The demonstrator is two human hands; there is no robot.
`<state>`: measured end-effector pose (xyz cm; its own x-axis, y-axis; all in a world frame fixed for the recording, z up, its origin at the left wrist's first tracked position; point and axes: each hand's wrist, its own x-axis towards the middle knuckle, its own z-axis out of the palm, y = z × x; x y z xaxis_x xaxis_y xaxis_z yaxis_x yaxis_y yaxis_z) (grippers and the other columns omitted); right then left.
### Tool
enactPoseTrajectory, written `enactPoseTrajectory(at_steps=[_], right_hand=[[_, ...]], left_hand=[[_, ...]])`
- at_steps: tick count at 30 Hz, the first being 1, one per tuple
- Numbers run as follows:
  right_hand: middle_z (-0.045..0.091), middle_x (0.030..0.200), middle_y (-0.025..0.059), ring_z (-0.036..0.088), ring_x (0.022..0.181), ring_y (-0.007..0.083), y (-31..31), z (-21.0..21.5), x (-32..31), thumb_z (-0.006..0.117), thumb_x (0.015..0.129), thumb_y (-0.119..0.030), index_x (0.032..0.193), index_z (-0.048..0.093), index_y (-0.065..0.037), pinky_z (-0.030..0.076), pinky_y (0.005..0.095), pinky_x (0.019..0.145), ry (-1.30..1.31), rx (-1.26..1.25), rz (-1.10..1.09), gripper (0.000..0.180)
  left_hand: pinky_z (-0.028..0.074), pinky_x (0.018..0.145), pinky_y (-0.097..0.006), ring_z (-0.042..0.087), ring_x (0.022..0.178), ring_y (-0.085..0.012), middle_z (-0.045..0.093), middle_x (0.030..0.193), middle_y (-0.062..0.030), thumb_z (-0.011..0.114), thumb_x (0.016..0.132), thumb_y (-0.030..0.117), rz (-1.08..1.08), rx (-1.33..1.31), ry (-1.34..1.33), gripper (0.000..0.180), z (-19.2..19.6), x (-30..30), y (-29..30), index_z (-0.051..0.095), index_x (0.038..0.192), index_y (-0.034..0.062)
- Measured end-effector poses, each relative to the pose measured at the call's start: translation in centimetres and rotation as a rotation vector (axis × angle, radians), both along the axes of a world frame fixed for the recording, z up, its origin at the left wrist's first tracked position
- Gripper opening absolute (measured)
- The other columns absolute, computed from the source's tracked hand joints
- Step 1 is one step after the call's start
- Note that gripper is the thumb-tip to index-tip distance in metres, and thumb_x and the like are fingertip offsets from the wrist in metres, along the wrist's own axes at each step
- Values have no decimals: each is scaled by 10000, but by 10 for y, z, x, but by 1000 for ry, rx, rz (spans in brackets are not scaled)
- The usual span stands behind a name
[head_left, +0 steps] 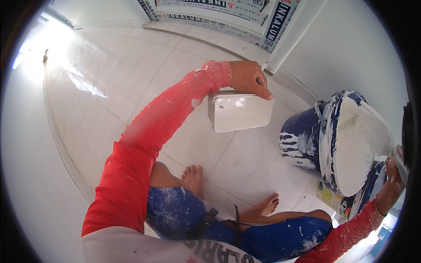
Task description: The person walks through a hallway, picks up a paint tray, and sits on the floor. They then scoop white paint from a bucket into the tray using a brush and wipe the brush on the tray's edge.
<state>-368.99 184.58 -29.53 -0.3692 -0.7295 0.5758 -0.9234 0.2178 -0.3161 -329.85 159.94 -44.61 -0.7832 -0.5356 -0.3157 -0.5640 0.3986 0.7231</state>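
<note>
Hands well apart here: the left hand (251,79) grips the white tray (213,116) by its rim, upper centre; far right, the right hand (392,182) clamps what looks like 1 coated blade (375,127) at the blue bucket (301,136). Best keep the tray level, the strokes smooth.

Red sleeves (127,162) speckled with white, a pale shirt (127,245) with dark lettering (232,253), blue shorts (173,210) smeared white, bare feet (193,177).

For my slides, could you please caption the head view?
The left hand holds a white rectangular container; the right hand is near a white-streaked, dark-blue round bucket.
</note>
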Motion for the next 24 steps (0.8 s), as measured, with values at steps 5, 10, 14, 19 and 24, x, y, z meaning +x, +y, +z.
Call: enactPoseTrajectory(at_steps=[5, 10, 14, 19, 24], right_hand=[[700, 989, 138, 674, 916, 232, -17, -3, 114, 752, 799, -188, 1042, 664, -90, 537, 350, 771, -340, 191, 751, 277], [683, 933, 93, 666, 772, 235, -55, -47, 180, 736, 651, -41, 1002, 671, -58, 521, 301, 629, -178, 245, 1205, 357], [667, 925, 95, 650, 765, 252, -67, -62, 201, 761, 578, -68, 1001, 671, -81, 505, 317, 610, -92, 305, 1234, 432], [662, 925, 89, 645, 770, 265, -68, -60, 202, 763, 579, -77, 994, 672, -98, 509, 316, 625, 41, 255, 1117, 425], [664, 906, 81, 645, 760, 254, -67, -62, 199, 755, 592, -102, 1010, 677, -106, 506, 317, 623, -85, 255, 1187, 425]], left_hand=[[500, 652, -282, 636, 687, -136, 698, 746, -51, 676, 811, 477, -43, 47, 63, 440, 1, -14, 4, 743, 894, 51], [480, 592, -288, 600, 614, -126, 676, 688, -50, 669, 813, 467, -99, 58, 116, 446, 1, -28, 14, 734, 855, 28], [478, 582, -288, 592, 600, -127, 677, 685, -48, 666, 815, 454, -129, 55, 154, 436, 1, -33, 18, 735, 861, 26], [483, 601, -281, 600, 625, -123, 684, 706, -50, 667, 821, 451, -104, 33, 185, 434, 0, -33, 19, 737, 882, 27], [490, 636, -288, 615, 677, -127, 695, 753, -49, 678, 825, 443, -31, 93, 257, 429, -1, -30, 16, 733, 912, 27]])
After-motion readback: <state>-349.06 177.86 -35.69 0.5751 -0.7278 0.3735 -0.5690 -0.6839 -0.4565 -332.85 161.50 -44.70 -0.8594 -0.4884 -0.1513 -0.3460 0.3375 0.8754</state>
